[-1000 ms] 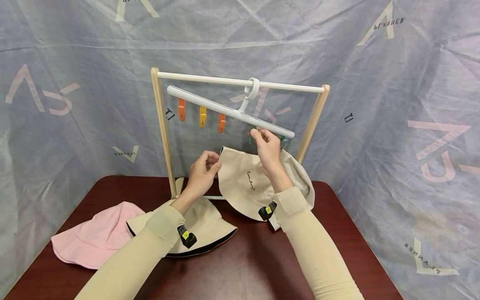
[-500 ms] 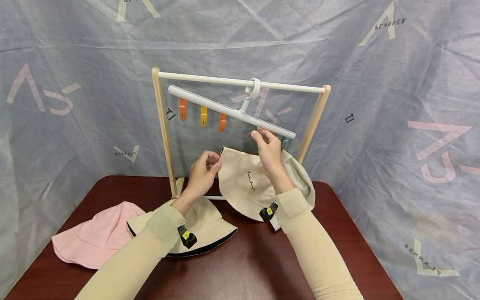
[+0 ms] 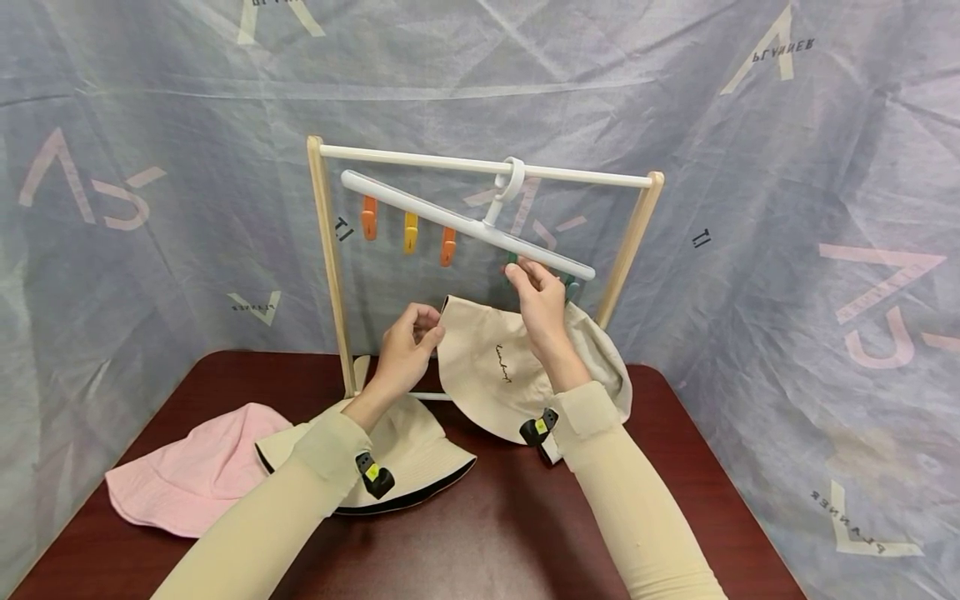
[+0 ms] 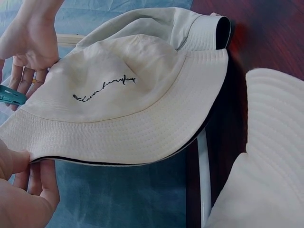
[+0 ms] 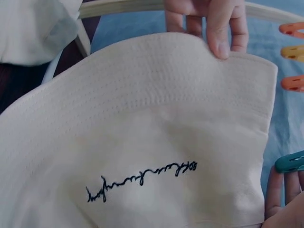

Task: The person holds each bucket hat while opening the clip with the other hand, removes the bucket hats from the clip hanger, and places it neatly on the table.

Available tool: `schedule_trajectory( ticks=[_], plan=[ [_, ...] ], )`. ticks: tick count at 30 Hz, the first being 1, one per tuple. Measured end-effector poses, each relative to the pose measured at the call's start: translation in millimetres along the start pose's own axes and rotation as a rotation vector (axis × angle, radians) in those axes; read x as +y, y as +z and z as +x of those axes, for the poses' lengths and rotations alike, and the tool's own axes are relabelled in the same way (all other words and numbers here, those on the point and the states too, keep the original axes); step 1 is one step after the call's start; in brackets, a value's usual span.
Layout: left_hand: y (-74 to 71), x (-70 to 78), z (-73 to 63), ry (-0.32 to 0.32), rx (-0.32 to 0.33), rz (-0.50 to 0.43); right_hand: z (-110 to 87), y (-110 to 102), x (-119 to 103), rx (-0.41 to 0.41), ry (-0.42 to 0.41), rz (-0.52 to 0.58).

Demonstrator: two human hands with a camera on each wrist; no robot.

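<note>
Apparently for steadiness, left hand (image 3: 407,348) pinches the embroidered hat (image 3: 480,354) by its brim (image 4: 95,145) below the hanger (image 3: 465,222); right hand (image 3: 543,307) pinches a green clip (image 5: 290,163) near it. Hanger tilts, probably because the grey hat (image 3: 600,352) loads its low end; 3 clips (image 3: 411,233) dangle towards the other.
</note>
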State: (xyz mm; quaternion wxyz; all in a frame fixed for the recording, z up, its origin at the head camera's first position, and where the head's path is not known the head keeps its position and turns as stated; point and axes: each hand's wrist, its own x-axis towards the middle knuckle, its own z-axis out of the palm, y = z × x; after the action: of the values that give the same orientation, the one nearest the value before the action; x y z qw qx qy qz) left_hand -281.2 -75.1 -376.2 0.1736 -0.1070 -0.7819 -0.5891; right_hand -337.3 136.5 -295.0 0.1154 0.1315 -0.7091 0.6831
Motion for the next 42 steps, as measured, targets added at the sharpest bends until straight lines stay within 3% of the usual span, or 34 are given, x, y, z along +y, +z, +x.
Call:
schedule_trajectory(
  ticks=[9, 18, 32, 42],
  plan=[
    [-0.5, -4.6, -2.3, -0.003, 0.006, -0.019, -0.3, -1, -3, 0.005, 0.033, 0.008],
    [1.8, -6.4, -7.6, -0.001, 0.028, -0.052, -9.2, -12, -3, -0.058, 0.06, -0.035],
    [0.0, -8.6, -15.3, -0.003, 0.05, -0.099, -30.6, -39, 1, -0.12, -0.084, -0.213],
    [-1.0, -12.7, -23.9, -0.05, 0.083, -0.134, -51.4, -68, 0, -0.047, -0.077, -0.198]
  ],
)
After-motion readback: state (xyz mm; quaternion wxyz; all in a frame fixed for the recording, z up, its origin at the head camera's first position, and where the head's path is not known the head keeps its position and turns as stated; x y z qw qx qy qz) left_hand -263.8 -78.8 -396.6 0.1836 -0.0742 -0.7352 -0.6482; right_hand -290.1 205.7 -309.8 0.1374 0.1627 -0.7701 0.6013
